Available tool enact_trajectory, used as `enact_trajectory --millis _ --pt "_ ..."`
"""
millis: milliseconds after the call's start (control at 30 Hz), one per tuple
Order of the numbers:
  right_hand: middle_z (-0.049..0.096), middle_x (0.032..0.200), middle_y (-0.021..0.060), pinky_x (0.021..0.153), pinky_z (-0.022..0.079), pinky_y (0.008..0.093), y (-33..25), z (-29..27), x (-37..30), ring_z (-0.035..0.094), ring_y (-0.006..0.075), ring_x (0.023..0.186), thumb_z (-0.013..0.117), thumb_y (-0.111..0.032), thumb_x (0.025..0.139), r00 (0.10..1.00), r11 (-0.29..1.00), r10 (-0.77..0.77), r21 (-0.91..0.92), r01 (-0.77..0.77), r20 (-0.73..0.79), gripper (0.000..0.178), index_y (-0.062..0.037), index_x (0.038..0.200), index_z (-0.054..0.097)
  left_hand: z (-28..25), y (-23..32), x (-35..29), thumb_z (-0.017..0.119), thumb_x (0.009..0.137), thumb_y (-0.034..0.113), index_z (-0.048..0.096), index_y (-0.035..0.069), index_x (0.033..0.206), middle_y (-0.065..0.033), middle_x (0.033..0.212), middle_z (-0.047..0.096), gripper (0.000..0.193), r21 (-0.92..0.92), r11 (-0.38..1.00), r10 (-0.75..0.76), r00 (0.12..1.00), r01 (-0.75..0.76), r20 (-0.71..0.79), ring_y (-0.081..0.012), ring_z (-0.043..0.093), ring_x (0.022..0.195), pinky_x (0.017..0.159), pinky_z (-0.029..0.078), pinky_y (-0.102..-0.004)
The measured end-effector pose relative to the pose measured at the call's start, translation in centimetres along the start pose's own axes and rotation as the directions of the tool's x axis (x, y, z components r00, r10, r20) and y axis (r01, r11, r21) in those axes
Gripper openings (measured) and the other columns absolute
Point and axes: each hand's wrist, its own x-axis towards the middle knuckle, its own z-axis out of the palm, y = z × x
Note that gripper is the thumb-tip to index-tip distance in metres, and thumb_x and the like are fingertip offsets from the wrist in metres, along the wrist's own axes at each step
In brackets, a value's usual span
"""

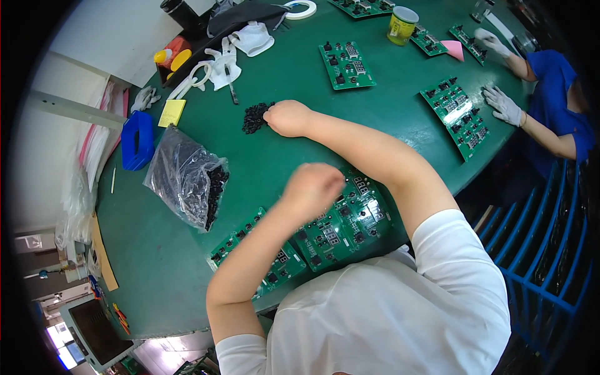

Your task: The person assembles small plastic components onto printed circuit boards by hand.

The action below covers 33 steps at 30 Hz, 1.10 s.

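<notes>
My right hand reaches to a small heap of black parts on the green table. Its fingertips are curled together at the heap's right edge; whatever they grip is too small to make out. Smeared by motion, my left hand hovers over a green circuit board with digit displays and black components. Its fingers look bent, but the blur hides whether they hold anything. Beside that board lie another board and, partly behind my left forearm, a further board.
A clear plastic bag of black parts lies at left, near a blue bin and a yellow notepad. Another circuit board and a yellow-green can stand farther back. At right, a co-worker's gloved hand rests beside a large board.
</notes>
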Motion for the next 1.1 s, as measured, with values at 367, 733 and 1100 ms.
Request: enact_trajectory --millis 367,733,1100 --pt "0.060 0.069 0.0101 0.055 0.045 0.0370 0.7 -9.0 -14.2 0.059 0.0268 0.063 0.058 -0.015 0.076 0.956 0.838 0.289 0.470 -0.276 0.047 0.008 -0.0071 0.075 0.059 4.9 1.5 -1.3 0.068 0.069 0.016 0.061 0.009 0.068 -0.0049 0.072 0.058 0.010 0.224 0.963 0.134 0.987 -0.149 0.083 -0.0227 0.054 0.075 0.074 0.037 -0.0381" --pt "0.061 0.076 0.0088 0.061 0.047 0.0379 -1.6 -8.6 -19.1 0.060 0.0286 0.071 0.060 -0.011 0.076 0.994 0.897 0.099 0.428 -0.111 0.048 0.005 -0.0068 0.078 0.061 3.8 3.5 -1.7 0.054 0.073 0.012 0.057 0.009 0.068 -0.0067 0.067 0.056 0.007 0.485 0.845 0.133 0.966 -0.228 0.222 -0.0232 0.055 0.071 0.078 0.039 -0.0398" --pt "0.059 0.070 0.0088 0.058 0.045 0.0404 -1.7 -8.1 -19.1 0.058 0.0299 0.068 0.060 -0.010 0.074 0.998 0.909 0.046 0.416 -0.027 -0.036 0.004 -0.0071 0.072 0.059 -6.7 -14.7 0.1 0.057 0.082 0.020 0.064 0.005 0.093 -0.0135 0.081 0.065 0.020 0.061 0.696 -0.568 0.600 0.715 -0.563 -0.0307 0.063 0.077 0.069 0.050 -0.0389"
